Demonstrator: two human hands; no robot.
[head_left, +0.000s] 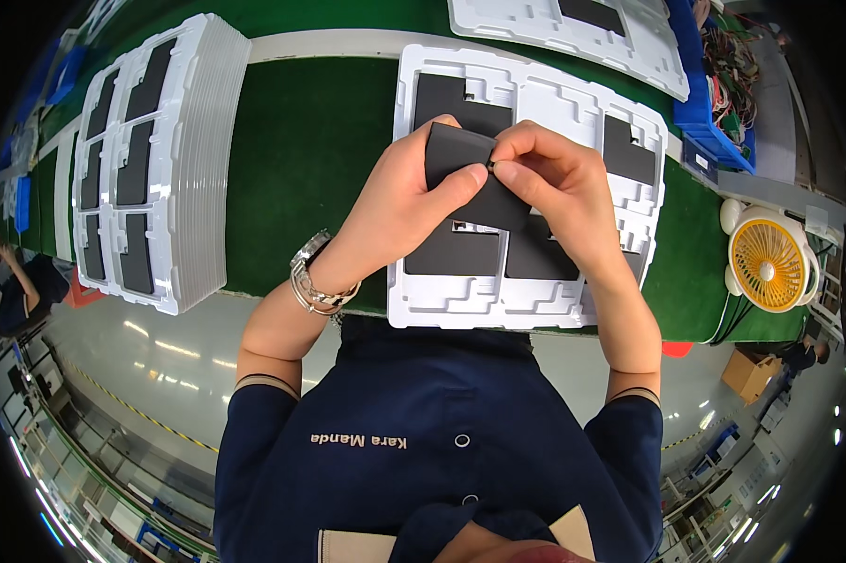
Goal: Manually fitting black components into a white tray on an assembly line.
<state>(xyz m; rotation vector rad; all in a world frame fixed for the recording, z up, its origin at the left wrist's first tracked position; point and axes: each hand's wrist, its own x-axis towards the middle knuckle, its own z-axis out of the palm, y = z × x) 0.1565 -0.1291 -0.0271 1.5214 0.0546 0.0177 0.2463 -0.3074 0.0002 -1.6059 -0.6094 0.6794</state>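
Observation:
My left hand [399, 192] grips a flat black pack [458, 150], its thumb lying across the face and the fingers behind. The pack looks like a thin battery and is tilted above a white moulded tray [427, 308]. At the pack's notched right edge, the thumb and forefinger of my right hand [568, 183] pinch together on a tiny part, mostly covered by the fingertips. Similar black packs sit in the tray's recesses, among them a near-left pack [453, 255] and a far-right pack [629, 150]. My hands hide part of the tray's middle.
A tall stack of white trays [193, 169] with black packs stands left on the green mat [296, 159]. Another tray [507, 23] lies beyond. At right are a blue bin [709, 131], bundled wires [728, 66] and a yellow-and-white fan [768, 267]. People work at both far sides.

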